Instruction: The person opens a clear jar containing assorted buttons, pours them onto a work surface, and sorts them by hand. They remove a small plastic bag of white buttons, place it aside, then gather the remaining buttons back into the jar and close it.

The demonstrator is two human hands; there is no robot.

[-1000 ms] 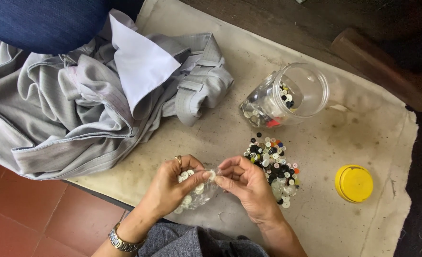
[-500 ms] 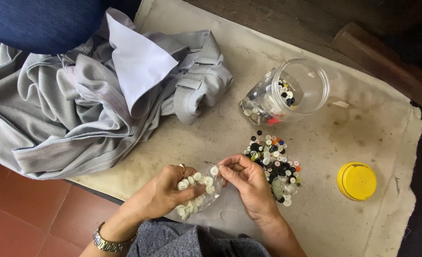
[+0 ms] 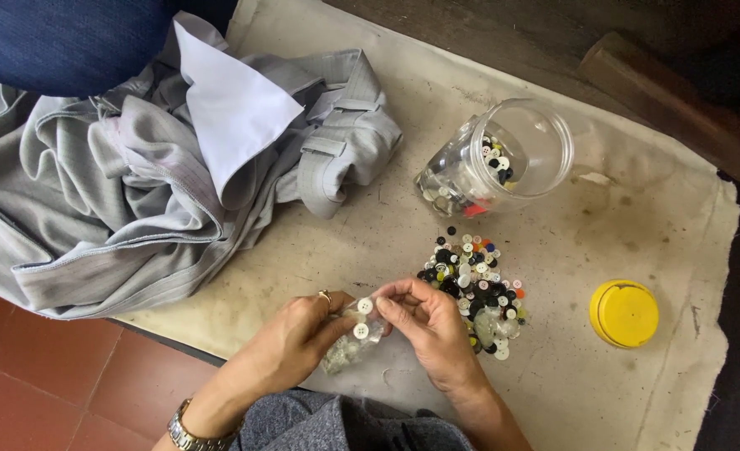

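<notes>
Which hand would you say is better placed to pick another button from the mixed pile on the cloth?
Probably the right hand: it sits beside the pile of mixed coloured buttons, while the left hand holds the small clear bag of white buttons.

One clear jar. One yellow lid. One loose button pile, too many to count. One small clear bag. Two hands: left hand, right hand.
</notes>
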